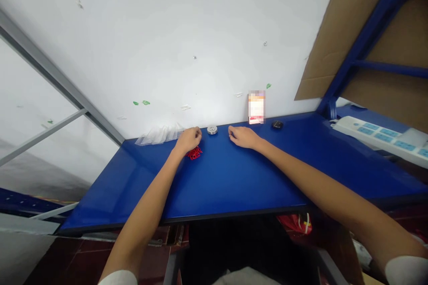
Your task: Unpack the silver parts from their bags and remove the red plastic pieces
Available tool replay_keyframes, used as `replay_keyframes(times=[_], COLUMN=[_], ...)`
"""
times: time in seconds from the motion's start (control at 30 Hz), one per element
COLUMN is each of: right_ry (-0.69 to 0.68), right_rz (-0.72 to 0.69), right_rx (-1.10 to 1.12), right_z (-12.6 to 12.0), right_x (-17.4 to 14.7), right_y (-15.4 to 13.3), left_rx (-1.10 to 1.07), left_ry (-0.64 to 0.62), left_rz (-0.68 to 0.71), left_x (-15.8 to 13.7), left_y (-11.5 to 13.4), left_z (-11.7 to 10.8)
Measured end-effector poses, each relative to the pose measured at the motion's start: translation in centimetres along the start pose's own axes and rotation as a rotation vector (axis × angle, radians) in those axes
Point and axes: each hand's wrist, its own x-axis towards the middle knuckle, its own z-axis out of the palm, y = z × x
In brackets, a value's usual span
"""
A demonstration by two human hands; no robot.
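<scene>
My left hand (189,139) rests at the back of the blue table, its fingers curled in, with no object showing in them. Just below it lies a small heap of thin red pieces (194,153), too small to name; the hand partly overlaps its upper edge. Loosely closed as well, my right hand (244,137) lies to the right, and nothing shows between its fingers. A round silver disc-like thing (212,130), perhaps a reel, sits between the two hands, touched by neither. Clear plastic bags (160,135) lie left of my left hand.
A lit phone-like screen (257,107) leans upright on the white wall (214,31). Beside it is a small black object (277,124). At the right lies a white power strip (384,136) near a blue metal frame (347,62). The blue table (227,182) has a dark front edge.
</scene>
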Motion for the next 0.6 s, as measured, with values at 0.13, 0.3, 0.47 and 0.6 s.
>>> replay_keyframes(times=[0.13, 0.3, 0.47, 0.6], right_ry=[-0.004, 0.013, 0.018, 0.011], right_rz=[-0.01, -0.024, -0.048, -0.054], right_rx=[-0.009, -0.017, -0.024, -0.021], right_z=[0.0, 0.2, 0.3, 0.3], right_x=[0.0, 0.1, 0.1, 0.1], right_y=[-0.1, 0.0, 0.2, 0.4], left_rx=[-0.057, 0.048, 0.126, 0.188], left_ry=[0.045, -0.108, -0.441, -0.515], left_rz=[0.027, 0.019, -0.026, -0.024], left_x=[1.0, 4.9, 8.8, 9.9], left_y=[1.3, 2.9, 4.7, 5.9], left_z=[1.5, 1.5, -0.5, -0.9])
